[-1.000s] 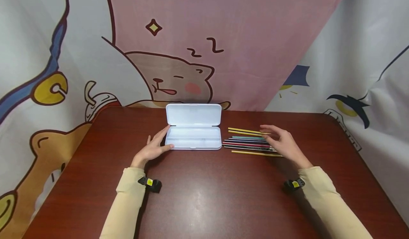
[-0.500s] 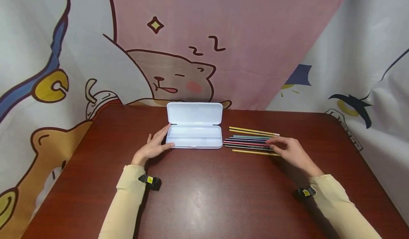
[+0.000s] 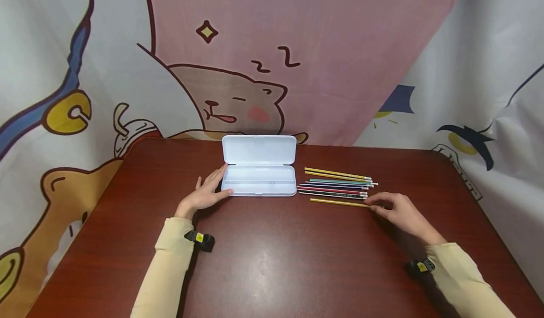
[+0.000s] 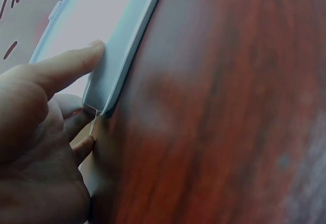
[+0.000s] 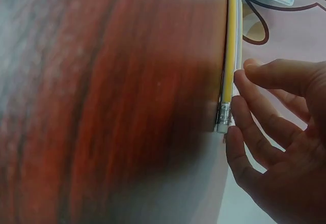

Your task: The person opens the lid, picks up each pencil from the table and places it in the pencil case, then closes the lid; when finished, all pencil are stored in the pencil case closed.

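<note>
My left hand (image 3: pixel 203 198) lies at the left side of an open white pencil case (image 3: pixel 258 196). Its thumb touches the front rim, while the other fingers reach along the side toward the hinge. In the left wrist view the case's wall (image 4: pixel 121 56) runs past the thumb. To the right of the case lie several pencils (image 3: pixel 335 187), eraser ends rightward. My right hand (image 3: pixel 401 214) is at the eraser end of the nearest yellow pencil (image 3: pixel 337 202). The right wrist view shows its fingertips close beside that yellow pencil (image 5: pixel 232 46), with no grip around it visible.
Everything stands on a dark reddish-brown table (image 3: pixel 263 261). The raised lid (image 3: pixel 259 150) of the case is near the back edge. Behind hangs a cartoon-printed cloth (image 3: pixel 340 63). Two more yellow pencils (image 3: pixel 335 173) lie at the back of the group.
My right hand has moved from the rear yellow pencils across the group toward me and rightward, to the nearest yellow pencil's end. The left hand stays on the case.
</note>
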The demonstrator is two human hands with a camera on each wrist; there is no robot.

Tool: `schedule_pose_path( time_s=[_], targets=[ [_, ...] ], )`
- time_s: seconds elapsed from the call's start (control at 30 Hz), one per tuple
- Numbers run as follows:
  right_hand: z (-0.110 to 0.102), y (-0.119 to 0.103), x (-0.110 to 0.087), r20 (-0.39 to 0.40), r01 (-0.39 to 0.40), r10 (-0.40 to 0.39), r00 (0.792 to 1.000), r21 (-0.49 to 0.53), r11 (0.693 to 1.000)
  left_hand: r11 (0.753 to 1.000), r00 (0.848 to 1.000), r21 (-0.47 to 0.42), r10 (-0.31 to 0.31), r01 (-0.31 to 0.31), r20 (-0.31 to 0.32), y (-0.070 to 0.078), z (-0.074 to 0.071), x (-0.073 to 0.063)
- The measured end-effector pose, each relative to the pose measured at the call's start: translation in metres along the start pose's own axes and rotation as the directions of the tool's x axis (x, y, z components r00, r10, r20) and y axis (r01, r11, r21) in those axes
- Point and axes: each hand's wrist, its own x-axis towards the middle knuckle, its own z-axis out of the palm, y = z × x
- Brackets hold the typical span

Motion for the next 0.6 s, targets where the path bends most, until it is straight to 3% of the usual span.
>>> schedule_pose_path(
  time_s=[0.37, 0.6],
  targets=[
    [0.001, 0.008, -0.002, 0.026, -0.069, 0.069, 0.997, 0.018, 0.997, 1.000, 1.000, 0.020, 0.010, -0.010, -0.010, 0.002, 0.001, -0.001],
    [0.002, 0.012, -0.001, 0.025, -0.062, 0.062, 0.998, 0.014, 0.998, 1.000, 1.000, 0.023, 0.011, -0.011, -0.027, 0.000, 0.001, -0.001]
  ],
)
